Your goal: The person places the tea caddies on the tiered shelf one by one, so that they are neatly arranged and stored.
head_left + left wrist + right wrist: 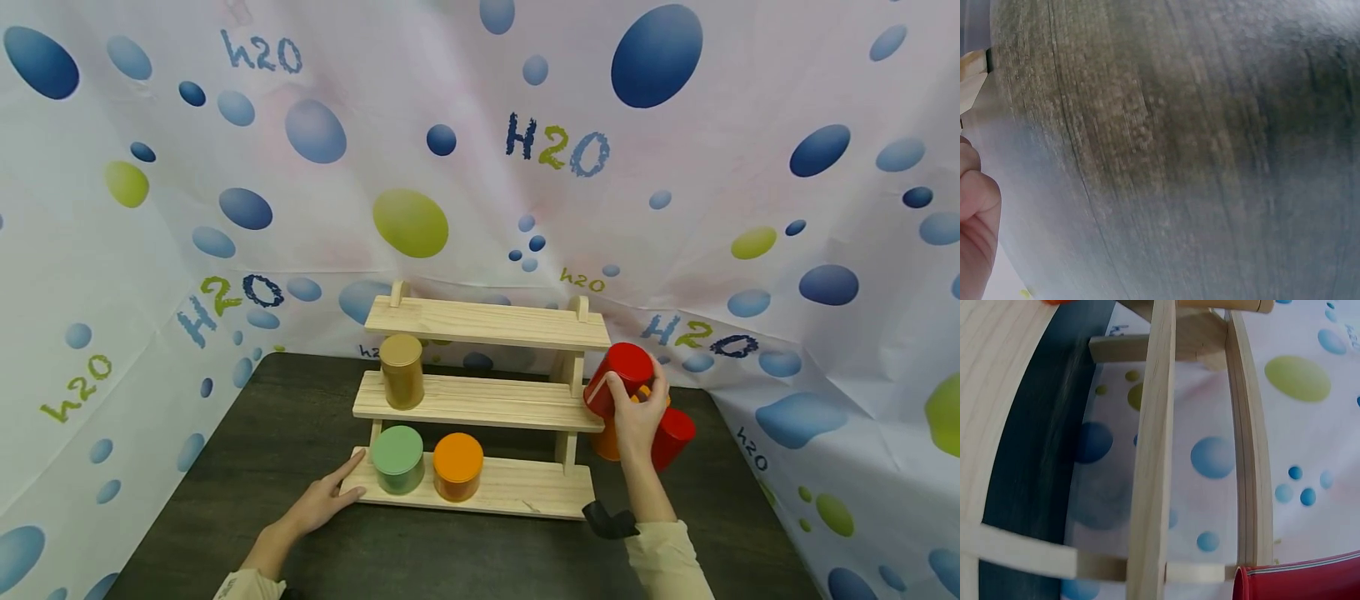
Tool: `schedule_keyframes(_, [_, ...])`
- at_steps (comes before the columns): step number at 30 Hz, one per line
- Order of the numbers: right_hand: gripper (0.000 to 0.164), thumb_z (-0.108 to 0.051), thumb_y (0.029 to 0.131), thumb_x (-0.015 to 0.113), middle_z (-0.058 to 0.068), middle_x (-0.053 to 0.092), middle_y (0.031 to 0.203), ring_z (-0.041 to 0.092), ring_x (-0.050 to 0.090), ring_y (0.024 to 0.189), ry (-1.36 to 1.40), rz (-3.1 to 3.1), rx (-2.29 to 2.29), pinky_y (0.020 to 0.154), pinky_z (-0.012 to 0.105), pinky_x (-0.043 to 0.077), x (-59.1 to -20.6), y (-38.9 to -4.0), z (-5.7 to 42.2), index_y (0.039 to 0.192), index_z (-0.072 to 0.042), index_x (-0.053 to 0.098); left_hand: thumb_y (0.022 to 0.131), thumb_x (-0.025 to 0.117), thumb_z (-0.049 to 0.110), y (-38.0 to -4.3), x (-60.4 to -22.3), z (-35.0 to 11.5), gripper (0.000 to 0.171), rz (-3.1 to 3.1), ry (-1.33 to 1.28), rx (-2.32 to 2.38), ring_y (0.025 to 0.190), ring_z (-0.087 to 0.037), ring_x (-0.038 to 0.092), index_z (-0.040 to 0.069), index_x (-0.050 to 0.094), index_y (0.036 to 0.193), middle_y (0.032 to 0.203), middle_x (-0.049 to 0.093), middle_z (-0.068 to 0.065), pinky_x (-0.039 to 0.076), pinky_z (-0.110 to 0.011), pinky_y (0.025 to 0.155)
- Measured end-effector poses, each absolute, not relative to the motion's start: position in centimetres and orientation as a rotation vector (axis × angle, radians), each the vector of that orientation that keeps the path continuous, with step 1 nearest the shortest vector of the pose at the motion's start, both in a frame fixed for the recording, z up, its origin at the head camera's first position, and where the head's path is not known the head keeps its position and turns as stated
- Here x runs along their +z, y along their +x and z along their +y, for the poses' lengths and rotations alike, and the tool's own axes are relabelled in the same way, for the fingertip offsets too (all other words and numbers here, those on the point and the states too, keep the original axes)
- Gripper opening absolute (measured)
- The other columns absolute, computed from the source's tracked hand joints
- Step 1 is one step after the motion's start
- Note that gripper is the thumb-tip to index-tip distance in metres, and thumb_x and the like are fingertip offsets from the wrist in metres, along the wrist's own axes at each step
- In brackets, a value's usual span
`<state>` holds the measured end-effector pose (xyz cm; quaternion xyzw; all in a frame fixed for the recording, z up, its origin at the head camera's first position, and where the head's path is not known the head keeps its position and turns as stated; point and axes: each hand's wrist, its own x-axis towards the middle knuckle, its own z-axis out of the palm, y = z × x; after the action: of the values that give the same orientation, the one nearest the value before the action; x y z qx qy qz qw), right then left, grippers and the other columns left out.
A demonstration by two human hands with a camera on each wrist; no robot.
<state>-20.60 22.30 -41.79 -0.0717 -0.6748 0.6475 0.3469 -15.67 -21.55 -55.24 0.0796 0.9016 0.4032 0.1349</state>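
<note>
My right hand (639, 417) grips a red canister (618, 379) at the right end of a three-step wooden shelf (487, 321), with the canister tilted beside the middle step. In the right wrist view the red canister (1310, 581) shows at the lower right corner. My left hand (318, 504) holds the left end of the bottom step, thumb at its front edge and fingers along its side. On the bottom step stand a green canister (398, 460) and an orange canister (457, 467). A taller gold canister (402, 372) stands on the middle step, at its left.
Behind my right hand, an orange canister (606, 440) is partly hidden. Another red canister (672, 439) stands just right of my wrist. The dark tabletop (420, 554) runs back to a white sheet (480, 192) printed with blue and green spots.
</note>
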Motion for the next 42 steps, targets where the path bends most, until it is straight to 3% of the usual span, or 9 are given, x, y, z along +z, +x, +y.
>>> schedule_keyframes(2, [0.059,-0.008,0.081,0.066,-0.009,0.043,0.113,0.009,0.041,0.098,-0.144,-1.754,1.677,0.079,0.022,0.036,-41.6,-20.9,21.6,0.133,-0.003,0.041,0.089,0.058,0.036,-15.7,-55.3,-21.5,0.071,2.608,0.215,1.168,0.056,-0.013,0.038,0.009,0.024,0.145,0.075,0.056,-0.018,0.039,-0.037,0.071])
schedule_keyframes(4, [0.058,-0.007,0.080,0.067,-0.008,0.044,0.111,0.009,0.040,0.098,-0.097,-1.752,1.678,0.080,0.024,0.034,-41.6,-21.1,20.9,0.132,0.000,0.042,0.088,0.059,0.035,-15.6,-55.2,-21.5,0.071,2.619,0.207,1.174,0.065,-0.016,0.047,0.009,0.026,0.145,0.101,0.058,-0.029,0.041,-0.040,0.074])
schedule_keyframes(6, [0.057,-0.007,0.080,0.067,-0.008,0.043,0.109,0.009,0.041,0.095,-0.066,-1.758,1.680,0.079,0.024,0.034,-41.7,-21.3,20.2,0.131,0.001,0.043,0.087,0.060,0.034,-15.6,-55.2,-21.5,0.070,2.634,0.205,1.178,0.081,-0.021,0.054,0.008,0.028,0.144,0.127,0.046,-0.032,0.043,-0.045,0.079])
schedule_keyframes(8, [0.057,-0.005,0.079,0.067,-0.007,0.044,0.109,0.009,0.042,0.093,-0.042,-1.755,1.699,0.078,0.021,0.036,-41.8,-21.4,19.6,0.130,0.002,0.043,0.087,0.060,0.034,-15.6,-55.2,-21.4,0.070,2.637,0.205,1.182,0.094,-0.028,0.056,0.008,0.028,0.144,0.135,0.038,-0.030,0.042,-0.049,0.082])
schedule_keyframes(14, [0.057,0.000,0.080,0.065,0.005,0.044,0.117,0.010,0.046,0.089,-0.055,-1.773,1.804,0.075,0.016,0.042,-42.3,-21.3,17.6,0.132,0.003,0.041,0.088,0.059,0.035,-15.5,-55.2,-21.4,0.070,2.624,0.214,1.193,0.109,-0.043,0.051,0.008,0.028,0.144,0.138,0.033,-0.029,0.039,-0.054,0.087])
schedule_keyframes(23, [0.058,-0.007,0.083,0.065,0.011,0.041,0.126,0.016,0.047,0.096,0.002,-1.874,1.889,0.080,0.022,0.045,-42.9,-21.7,14.7,0.135,-0.005,0.039,0.088,0.059,0.034,-15.4,-55.3,-21.4,0.069,2.622,0.212,1.194,0.111,-0.046,0.048,0.009,0.027,0.144,0.139,0.032,-0.028,0.038,-0.056,0.087])
schedule_keyframes(30, [0.060,-0.004,0.081,0.066,0.013,0.041,0.126,0.018,0.043,0.102,0.069,-1.888,1.928,0.084,0.029,0.043,-42.8,-22.2,12.9,0.135,-0.003,0.038,0.088,0.060,0.035,-15.5,-55.2,-21.4,0.070,2.620,0.189,1.194,0.109,-0.042,0.051,0.009,0.028,0.144,0.139,0.033,-0.029,0.039,-0.055,0.087])
schedule_keyframes(36, [0.060,-0.003,0.080,0.066,0.016,0.040,0.125,0.023,0.043,0.103,0.113,-1.920,1.936,0.084,0.034,0.042,-43.0,-22.6,11.8,0.134,-0.002,0.039,0.087,0.060,0.035,-15.6,-55.0,-21.3,0.070,2.636,0.196,1.177,0.092,-0.027,0.054,0.008,0.029,0.144,0.136,0.035,-0.030,0.041,-0.051,0.083])
schedule_keyframes(42, [0.059,-0.007,0.081,0.067,0.016,0.041,0.123,0.027,0.043,0.106,0.158,-1.960,1.909,0.086,0.036,0.042,-42.9,-22.7,10.7,0.133,-0.003,0.040,0.087,0.060,0.035,-15.7,-55.0,-21.3,0.070,2.638,0.185,1.176,0.091,-0.026,0.054,0.009,0.029,0.144,0.134,0.039,-0.030,0.041,-0.050,0.083])
